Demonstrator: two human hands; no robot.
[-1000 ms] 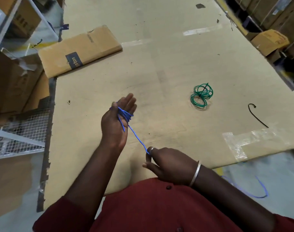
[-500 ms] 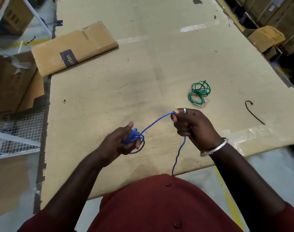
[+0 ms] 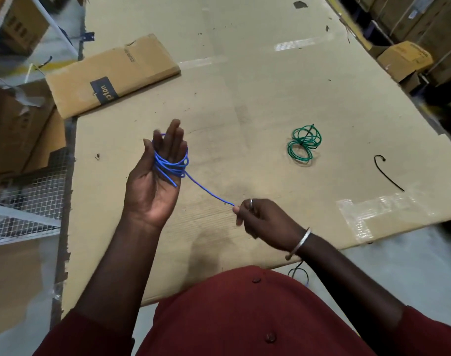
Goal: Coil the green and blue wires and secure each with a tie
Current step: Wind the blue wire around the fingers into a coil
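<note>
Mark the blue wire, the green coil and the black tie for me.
blue wire (image 3: 171, 165), head view, on the wound loops.
green coil (image 3: 302, 143), head view, where its loops bunch together.
black tie (image 3: 389, 178), head view, midway along its straight part.

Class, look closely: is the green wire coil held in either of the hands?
No, the green wire coil lies untouched on the cardboard sheet.

Blue wire partly coiled, 1 strand taut; green wire lies coiled.
</note>
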